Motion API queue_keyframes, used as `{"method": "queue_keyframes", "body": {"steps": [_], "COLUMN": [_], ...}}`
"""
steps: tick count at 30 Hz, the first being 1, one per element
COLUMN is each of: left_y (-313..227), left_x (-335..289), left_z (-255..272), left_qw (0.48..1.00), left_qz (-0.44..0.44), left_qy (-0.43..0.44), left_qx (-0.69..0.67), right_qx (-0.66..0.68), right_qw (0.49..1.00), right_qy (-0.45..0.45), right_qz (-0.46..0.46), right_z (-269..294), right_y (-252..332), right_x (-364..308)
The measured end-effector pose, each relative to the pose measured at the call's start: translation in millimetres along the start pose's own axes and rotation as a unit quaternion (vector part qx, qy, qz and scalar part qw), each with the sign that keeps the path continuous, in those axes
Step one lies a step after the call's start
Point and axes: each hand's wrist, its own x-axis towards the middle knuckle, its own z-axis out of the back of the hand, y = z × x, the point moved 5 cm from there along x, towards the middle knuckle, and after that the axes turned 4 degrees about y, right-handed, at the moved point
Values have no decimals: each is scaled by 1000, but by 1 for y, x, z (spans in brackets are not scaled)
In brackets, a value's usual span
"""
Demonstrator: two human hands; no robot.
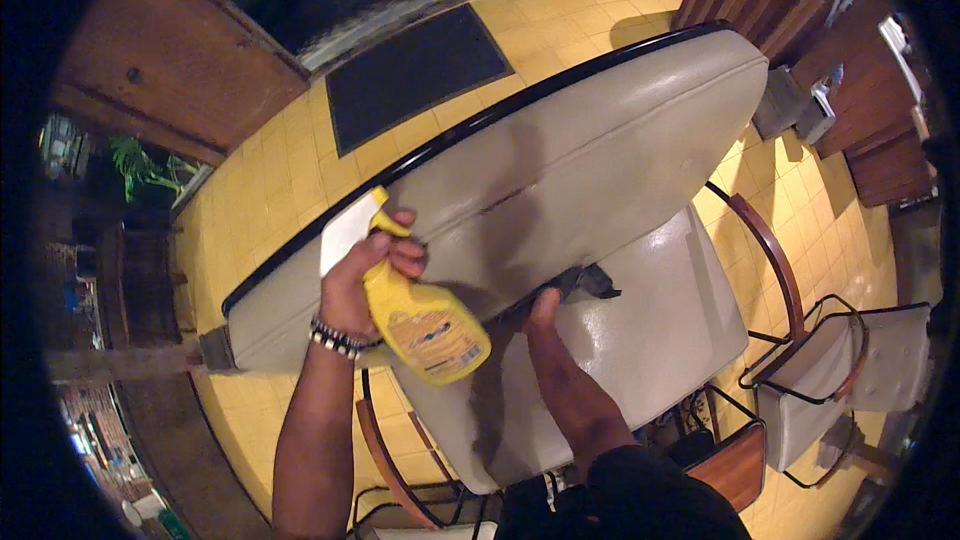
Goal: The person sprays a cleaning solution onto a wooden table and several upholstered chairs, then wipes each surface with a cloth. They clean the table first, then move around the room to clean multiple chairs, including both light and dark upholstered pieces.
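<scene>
Yellow tiled floor (270, 170) lies under a big cream padded chair (600, 170). It looks like the wiping step; next, the cloth needs rubbing along the seat crease. Left hand (365, 280) grips a yellow spray bottle (425, 325). Right hand (550, 330) presses a small dark cloth (592, 282) there.

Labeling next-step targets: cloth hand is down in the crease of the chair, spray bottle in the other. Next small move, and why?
Probably drag the dark cloth along the crease toward the chair's right. The right hand presses it where backrest meets seat; the left hand holds the yellow spray bottle aside.
</scene>
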Motion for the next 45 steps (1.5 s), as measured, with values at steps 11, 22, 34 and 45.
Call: {"method": "queue_keyframes", "body": {"steps": [11, 22, 34, 45], "left_y": [36, 179, 296, 307], "left_x": [-220, -372, -396, -403], "left_z": [101, 236, 286, 287], "left_qw": [988, 884, 894, 873], "left_qz": [-99, -173, -200, -195], "left_qy": [-96, -404, -306, -409], "left_qx": [63, -158, -260, 180], "right_qx": [-624, -145, -527, -676], "right_qw": [562, 981, 395, 90], "right_qy": [-39, 54, 343, 595], "right_qz": [542, 119, 670, 425], "right_z": [-212, -56, -233, -85], "right_y": [94, -163, -89, -252], "right_x": [-181, -138, -305, -168]}}
